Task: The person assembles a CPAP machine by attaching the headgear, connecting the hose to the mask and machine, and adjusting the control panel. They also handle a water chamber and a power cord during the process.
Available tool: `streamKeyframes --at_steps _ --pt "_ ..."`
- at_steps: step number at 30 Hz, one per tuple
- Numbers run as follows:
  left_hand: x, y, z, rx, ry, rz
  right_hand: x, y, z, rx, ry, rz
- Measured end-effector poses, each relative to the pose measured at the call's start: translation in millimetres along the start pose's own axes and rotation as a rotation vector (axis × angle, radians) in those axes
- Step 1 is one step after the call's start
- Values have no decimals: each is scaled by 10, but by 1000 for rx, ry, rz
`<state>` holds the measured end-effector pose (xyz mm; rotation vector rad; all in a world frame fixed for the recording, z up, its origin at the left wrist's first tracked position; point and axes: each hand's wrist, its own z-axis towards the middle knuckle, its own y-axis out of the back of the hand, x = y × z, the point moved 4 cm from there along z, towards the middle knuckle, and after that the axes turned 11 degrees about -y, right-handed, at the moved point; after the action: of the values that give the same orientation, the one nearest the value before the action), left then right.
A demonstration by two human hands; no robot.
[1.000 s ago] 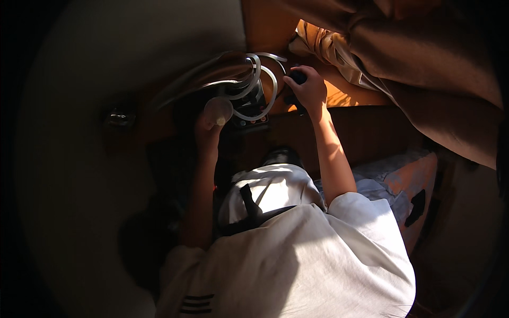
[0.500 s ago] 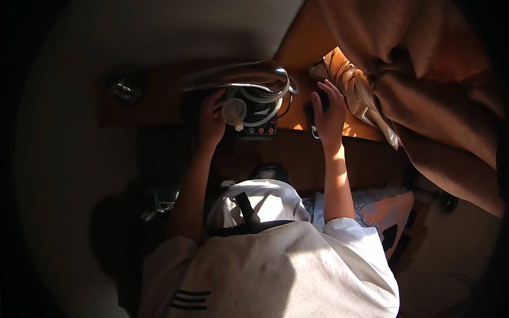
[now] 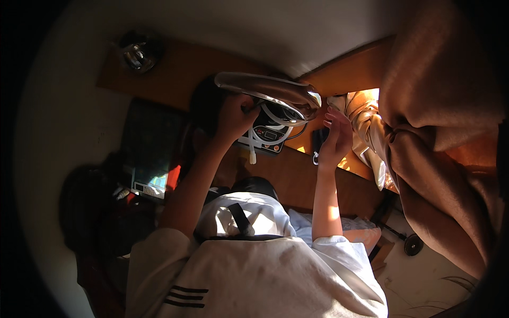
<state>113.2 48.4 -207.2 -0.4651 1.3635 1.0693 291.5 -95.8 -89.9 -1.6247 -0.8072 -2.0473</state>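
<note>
My left hand (image 3: 237,115) is closed, fingers curled at the near left edge of a long, shiny, curved metal-rimmed piece (image 3: 270,90). What its fingers pinch is hidden. Below that piece a pale flexible tube (image 3: 252,147) loops and hangs, its whitish end pointing down. Underneath sits a dark appliance (image 3: 268,137) with a small display and orange buttons, partly covered by the tube. Just right of the shiny piece, my right hand (image 3: 335,139) is raised with fingers stretched out and nothing in it.
A glossy round vessel (image 3: 139,55) stands at the far left of the brown desk (image 3: 185,58). Brown curtain cloth (image 3: 424,132) hangs down the right side. A dark screen-like panel (image 3: 148,143) is at left. Beside my right hand lies a small dark item (image 3: 318,139).
The view has shifted and turned. A clear cup-shaped part by my left hand no longer shows, and the tube end now hangs lower. My left fingers are more curled.
</note>
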Motion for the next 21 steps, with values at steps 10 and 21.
streamKeyframes --at_steps 10,21 --pt "-679 84 114 -91 443 -729 272 -580 177 355 118 -185" --pt "-319 301 -824 57 713 -931 200 -800 -68 -12 135 -137"
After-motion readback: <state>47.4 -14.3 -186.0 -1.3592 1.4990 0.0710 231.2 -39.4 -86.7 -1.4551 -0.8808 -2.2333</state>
